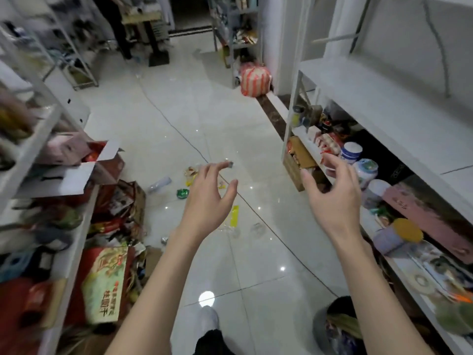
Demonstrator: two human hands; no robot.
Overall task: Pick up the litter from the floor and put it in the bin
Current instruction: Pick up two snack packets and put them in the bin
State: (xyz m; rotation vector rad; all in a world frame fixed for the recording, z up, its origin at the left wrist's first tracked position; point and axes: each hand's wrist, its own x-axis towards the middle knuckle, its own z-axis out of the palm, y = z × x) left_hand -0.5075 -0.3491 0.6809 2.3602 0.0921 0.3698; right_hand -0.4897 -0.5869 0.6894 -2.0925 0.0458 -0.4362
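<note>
Both my hands are raised over the white tiled floor, fingers loosely spread and holding nothing. My left hand (208, 198) hovers above scattered litter: a clear plastic bottle (159, 185), a green wrapper (183, 193), a yellow wrapper (234, 216), a colourful wrapper (191, 172) and clear plastic pieces (256, 228). A small crumpled piece (164, 240) lies nearer me. My right hand (332, 198) is at the same height, in front of the right shelf. The grey bin (323, 329), with rubbish inside, stands by my right forearm at the bottom right.
White shelves (378, 124) packed with jars and boxes line the right side. Cluttered shelves, open cartons (84, 170) and red boxes (106, 283) crowd the left. A thin cable (179, 131) runs across the floor. A striped sack (254, 82) and a standing person (116, 21) are further back.
</note>
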